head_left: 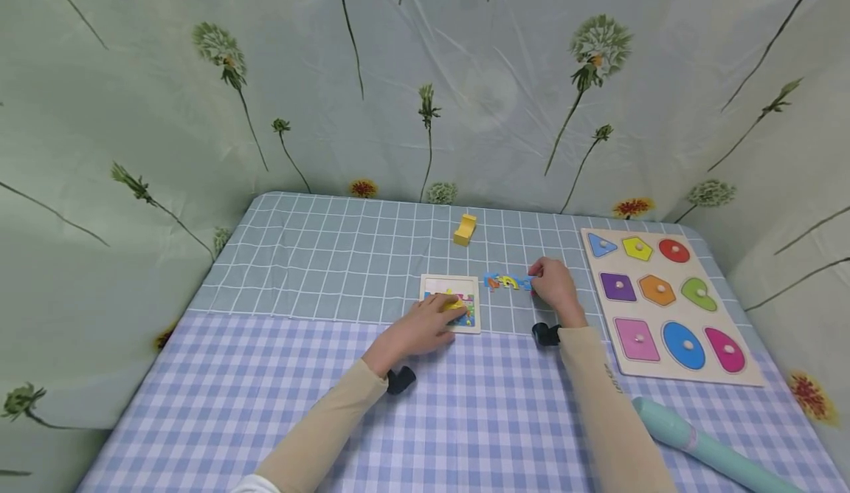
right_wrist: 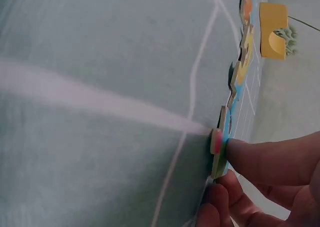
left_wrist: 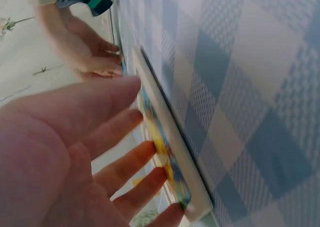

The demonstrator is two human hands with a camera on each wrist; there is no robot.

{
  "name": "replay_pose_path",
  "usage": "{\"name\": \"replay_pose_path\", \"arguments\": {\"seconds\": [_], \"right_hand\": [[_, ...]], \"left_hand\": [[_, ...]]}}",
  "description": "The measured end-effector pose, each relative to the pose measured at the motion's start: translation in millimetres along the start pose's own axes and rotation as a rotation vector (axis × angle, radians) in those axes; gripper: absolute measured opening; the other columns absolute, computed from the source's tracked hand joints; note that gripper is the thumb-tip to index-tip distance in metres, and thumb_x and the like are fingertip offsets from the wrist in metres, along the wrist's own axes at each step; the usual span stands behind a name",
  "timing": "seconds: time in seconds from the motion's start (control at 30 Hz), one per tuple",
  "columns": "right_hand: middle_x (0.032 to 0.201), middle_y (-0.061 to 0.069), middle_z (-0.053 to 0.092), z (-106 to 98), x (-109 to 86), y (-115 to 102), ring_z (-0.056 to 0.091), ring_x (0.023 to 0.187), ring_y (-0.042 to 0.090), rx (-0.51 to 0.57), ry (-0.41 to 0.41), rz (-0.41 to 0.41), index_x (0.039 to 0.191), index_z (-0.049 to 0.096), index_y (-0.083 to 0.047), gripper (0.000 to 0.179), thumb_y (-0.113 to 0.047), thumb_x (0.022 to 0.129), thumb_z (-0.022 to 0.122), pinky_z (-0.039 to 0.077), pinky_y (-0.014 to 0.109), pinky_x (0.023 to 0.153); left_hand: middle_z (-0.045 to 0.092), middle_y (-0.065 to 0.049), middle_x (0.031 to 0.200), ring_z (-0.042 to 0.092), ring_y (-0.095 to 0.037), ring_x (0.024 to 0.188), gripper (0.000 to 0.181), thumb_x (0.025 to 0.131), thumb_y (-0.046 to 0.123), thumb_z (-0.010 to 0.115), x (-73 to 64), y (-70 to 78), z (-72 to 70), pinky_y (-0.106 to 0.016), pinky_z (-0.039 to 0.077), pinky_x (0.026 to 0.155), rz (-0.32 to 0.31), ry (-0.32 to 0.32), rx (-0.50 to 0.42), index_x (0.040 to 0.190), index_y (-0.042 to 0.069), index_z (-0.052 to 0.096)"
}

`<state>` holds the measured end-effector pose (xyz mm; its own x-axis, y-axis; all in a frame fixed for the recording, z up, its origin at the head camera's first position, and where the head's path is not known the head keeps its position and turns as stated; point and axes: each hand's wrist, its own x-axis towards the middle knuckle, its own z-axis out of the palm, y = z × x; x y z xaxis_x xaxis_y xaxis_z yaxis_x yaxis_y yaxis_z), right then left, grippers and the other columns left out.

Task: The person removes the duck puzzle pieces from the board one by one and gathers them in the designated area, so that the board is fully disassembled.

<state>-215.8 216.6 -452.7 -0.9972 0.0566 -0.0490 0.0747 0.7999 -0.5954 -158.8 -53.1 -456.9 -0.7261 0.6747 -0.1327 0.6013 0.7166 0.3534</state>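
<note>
A small jigsaw puzzle in a pale wooden frame (head_left: 479, 316) lies near the middle of the table. My left hand (head_left: 426, 325) rests over it with fingers spread and nearly straight. In the left wrist view the fingertips (left_wrist: 159, 173) touch the colourful puzzle surface (left_wrist: 159, 137). To the right of the frame, several joined jigsaw pieces (head_left: 506, 281) form a blue strip with yellow and orange parts. At the strip's right end my right hand (head_left: 556, 286) pinches a blue, green and pink puzzle piece (right_wrist: 220, 149), thumb on its top face and fingers at its edge.
A yellow block with a curved notch (head_left: 465, 230) stands behind the frame. On the right lies a wooden shape board (head_left: 671, 308) with knobbed coloured shapes. A teal cylindrical object (head_left: 704, 445) lies at the front right. Floral fabric (head_left: 465, 72) hangs behind the table.
</note>
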Motion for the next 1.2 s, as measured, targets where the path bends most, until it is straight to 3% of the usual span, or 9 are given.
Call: {"name": "replay_pose_path", "arguments": {"seconds": [0.13, 0.27, 0.33, 0.47, 0.57, 0.77, 1.03, 1.2], "right_hand": [[0.079, 0.015, 0.053, 0.6, -0.7, -2.5, 0.048, 0.072, 0.028, -0.021, 0.012, -0.011, 0.09, 0.06, 0.007, 0.015, 0.008, 0.078, 0.052, 0.039, 0.035, 0.059], [0.081, 0.017, 0.057, 8.2, -2.6, -11.8, 0.053, 0.076, 0.03, 0.078, 0.035, -0.1, 0.09, 0.061, 0.008, 0.01, 0.008, 0.081, 0.056, 0.042, 0.036, 0.065], [0.082, 0.016, 0.06, 14.7, -5.7, -21.1, 0.056, 0.077, 0.029, 0.161, -0.009, -0.161, 0.09, 0.061, 0.007, 0.008, 0.006, 0.083, 0.059, 0.044, 0.034, 0.067], [0.087, 0.011, 0.063, 29.7, -15.3, -40.4, 0.057, 0.077, 0.023, 0.252, -0.188, -0.259, 0.095, 0.063, 0.004, 0.011, 0.004, 0.085, 0.061, 0.044, 0.03, 0.068], [0.09, 0.009, 0.063, 39.9, -21.7, -50.6, 0.054, 0.077, 0.019, 0.223, -0.272, -0.322, 0.097, 0.065, 0.002, 0.015, 0.006, 0.083, 0.061, 0.044, 0.03, 0.069], [0.085, 0.008, 0.059, 50.8, -26.0, -60.1, 0.051, 0.075, 0.019, 0.089, -0.26, -0.398, 0.094, 0.067, 0.002, 0.021, 0.011, 0.076, 0.061, 0.044, 0.03, 0.067], [0.082, 0.006, 0.055, 54.9, -23.7, -59.1, 0.048, 0.076, 0.02, 0.17, -0.27, -0.363, 0.092, 0.066, -0.002, 0.026, 0.015, 0.074, 0.058, 0.04, 0.029, 0.068], [0.082, 0.006, 0.056, 53.0, -24.6, -56.9, 0.048, 0.074, 0.019, 0.243, -0.298, -0.337, 0.094, 0.064, -0.004, 0.024, 0.013, 0.08, 0.055, 0.04, 0.029, 0.065]], "left_hand": [[0.035, -0.016, 0.148, 0.029, -0.037, 0.136, 0.047, 0.097, 0.022, 0.057, -3.3, -3.7, -3.7, -0.053, 0.031, 0.105, 0.061, -0.005, -0.036, 0.142, 0.012, 0.048], [0.035, -0.018, 0.148, 0.03, -0.039, 0.135, 0.045, 0.096, 0.02, 0.058, -5.6, -3.5, -6.9, -0.054, 0.033, 0.103, 0.08, -0.009, -0.054, 0.14, 0.012, 0.051], [0.035, -0.018, 0.147, 0.031, -0.038, 0.135, 0.045, 0.095, 0.019, 0.059, -5.6, -3.2, -6.8, -0.052, 0.034, 0.104, 0.085, -0.006, -0.047, 0.139, 0.013, 0.052], [0.036, -0.022, 0.141, 0.038, -0.036, 0.129, 0.045, 0.095, 0.017, 0.061, -5.6, -2.1, -5.3, -0.046, 0.036, 0.103, 0.095, 0.015, -0.041, 0.138, 0.013, 0.053], [0.038, -0.025, 0.135, 0.044, -0.035, 0.121, 0.045, 0.094, 0.016, 0.062, -6.0, -0.9, -4.6, -0.044, 0.039, 0.099, 0.099, 0.031, -0.047, 0.137, 0.012, 0.054], [0.042, -0.023, 0.123, 0.047, -0.031, 0.107, 0.044, 0.093, 0.016, 0.061, -6.7, 0.6, -3.4, -0.04, 0.042, 0.092, 0.101, 0.045, -0.027, 0.137, 0.012, 0.055], [0.039, -0.022, 0.13, 0.043, -0.03, 0.115, 0.046, 0.095, 0.018, 0.058, -6.3, 1.7, -0.8, -0.039, 0.039, 0.097, 0.053, 0.013, -0.024, 0.141, 0.015, 0.05], [0.038, -0.023, 0.132, 0.042, -0.03, 0.119, 0.048, 0.095, 0.019, 0.058, -6.0, 2.7, -0.3, -0.04, 0.039, 0.098, 0.02, -0.004, -0.038, 0.142, 0.016, 0.049]]}}
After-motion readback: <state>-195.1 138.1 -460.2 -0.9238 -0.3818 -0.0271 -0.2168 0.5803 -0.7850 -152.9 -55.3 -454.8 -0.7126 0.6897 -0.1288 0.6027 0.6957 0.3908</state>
